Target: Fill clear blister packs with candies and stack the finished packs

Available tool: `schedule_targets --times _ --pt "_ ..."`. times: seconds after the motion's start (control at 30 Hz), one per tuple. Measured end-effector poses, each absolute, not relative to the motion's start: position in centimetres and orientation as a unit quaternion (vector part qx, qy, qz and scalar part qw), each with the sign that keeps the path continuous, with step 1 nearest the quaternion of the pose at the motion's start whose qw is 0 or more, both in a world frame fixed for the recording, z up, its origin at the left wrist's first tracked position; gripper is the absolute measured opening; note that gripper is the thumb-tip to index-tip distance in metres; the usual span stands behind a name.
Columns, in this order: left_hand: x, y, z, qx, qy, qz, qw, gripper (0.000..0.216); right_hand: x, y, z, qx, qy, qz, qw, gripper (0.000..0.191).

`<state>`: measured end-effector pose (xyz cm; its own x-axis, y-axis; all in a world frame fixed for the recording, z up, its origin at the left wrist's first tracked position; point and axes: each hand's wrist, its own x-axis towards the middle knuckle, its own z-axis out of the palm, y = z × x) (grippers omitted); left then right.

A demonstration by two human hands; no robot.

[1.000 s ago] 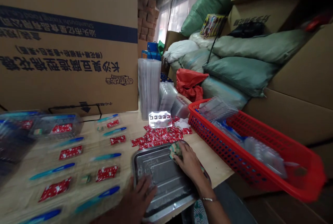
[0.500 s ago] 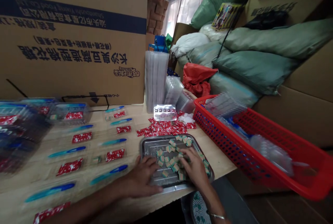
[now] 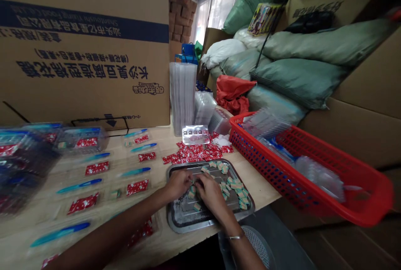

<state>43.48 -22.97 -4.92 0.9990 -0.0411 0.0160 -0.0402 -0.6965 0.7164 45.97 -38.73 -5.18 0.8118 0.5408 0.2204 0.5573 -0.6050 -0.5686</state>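
Note:
A metal tray [image 3: 180,220] rests on the wooden table, with several small green-and-tan blocks [image 3: 239,192] spread in it, most of them on the right side. Over the tray's left half is my left hand [image 3: 179,184], its fingertips drawn together. Close beside it, my right hand [image 3: 209,190], with a bracelet on the wrist, has its fingers curled and pinched. The two sets of fingertips almost meet, and what they hold is hidden. A few blocks lie just below them. Behind the tray is a pile of red printed packets [image 3: 197,153] with a silver blister pack [image 3: 196,134] on top.
Clear trays with blue pens [image 3: 78,184] and red packets stand in rows at left, beside stacked filled packs [image 3: 21,161]. A big carton [image 3: 87,52] stands behind. Clear plastic trays [image 3: 183,98] are stacked upright. A red basket [image 3: 313,178] sits at right, below piled sacks [image 3: 300,80].
My left hand has lifted off the tray's near-left edge and moved in over the tray. My right hand has moved left to meet it, away from the blocks on the right.

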Motion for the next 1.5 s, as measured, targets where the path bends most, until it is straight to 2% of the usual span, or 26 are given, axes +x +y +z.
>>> schedule_targets --times 0.1,0.2,0.33,0.6,0.77,1.0,1.13,1.4,1.5 --pt "43.3 -22.8 -5.2 0.874 -0.002 0.001 0.486 0.006 46.2 -38.0 -5.7 -0.890 -0.306 -0.003 0.339 0.015" --pt "43.0 -22.6 -5.3 0.817 0.023 0.011 0.576 0.014 46.1 -38.4 -5.5 -0.857 -0.294 0.019 0.423 0.007" --pt "42.4 -22.2 -4.8 0.756 0.048 0.025 0.652 0.023 45.5 -39.0 -4.2 -0.795 -0.286 0.060 0.532 0.009" --pt "40.7 -22.7 -2.6 0.615 0.130 -0.049 0.776 0.026 44.6 -38.4 -4.3 -0.753 -0.287 0.067 0.588 0.016" --pt "40.7 -23.1 -2.1 0.596 0.161 -0.030 0.786 0.025 44.3 -38.2 -4.7 -0.761 -0.313 0.026 0.567 0.019" --pt "39.3 -22.7 -0.9 0.485 0.169 -0.128 0.848 0.038 44.1 -38.3 -4.0 -0.748 -0.307 0.040 0.587 0.015" --pt "39.0 -22.8 -1.4 0.495 0.178 -0.084 0.846 0.044 44.2 -38.3 -4.1 -0.757 -0.310 0.025 0.575 0.016" --pt "39.0 -23.1 -2.1 0.531 0.216 -0.049 0.818 0.036 43.9 -38.3 -3.7 -0.766 -0.340 0.032 0.545 0.020" --pt "39.0 -23.3 -2.5 0.587 0.179 -0.031 0.789 0.029 43.7 -38.1 -3.6 -0.777 -0.332 0.029 0.534 0.019"
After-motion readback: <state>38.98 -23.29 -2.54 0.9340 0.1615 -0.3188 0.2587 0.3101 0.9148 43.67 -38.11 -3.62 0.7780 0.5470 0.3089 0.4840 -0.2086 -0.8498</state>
